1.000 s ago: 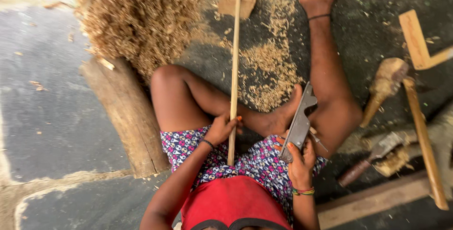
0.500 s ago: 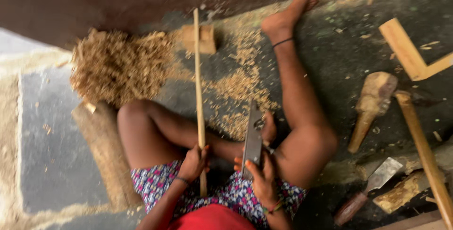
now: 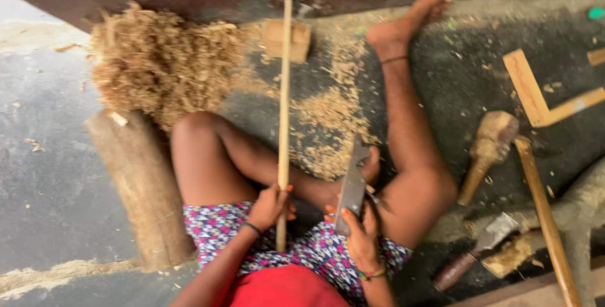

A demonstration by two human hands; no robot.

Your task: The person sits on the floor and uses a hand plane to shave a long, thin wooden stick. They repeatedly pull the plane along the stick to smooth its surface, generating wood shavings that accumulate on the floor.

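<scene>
Here left hand (image 3: pixel 270 206) grips stick (image 3: pixel 285 112), right hand (image 3: pixel 360 234) blade (image 3: pixel 351 184).

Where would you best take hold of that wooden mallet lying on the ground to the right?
Probably by the narrow handle end of the wooden mallet, coming from above. It lies flat, head up-frame, handle tapering down and free, though a long wooden stick lies close beside it.

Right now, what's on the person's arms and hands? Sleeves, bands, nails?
Both arms are bare, with no sleeves or gloves. The left hand has a thin dark band at the wrist and an orange-painted thumbnail. The right hand has a green and yellow beaded bracelet at the wrist and orange-painted nails.
</scene>
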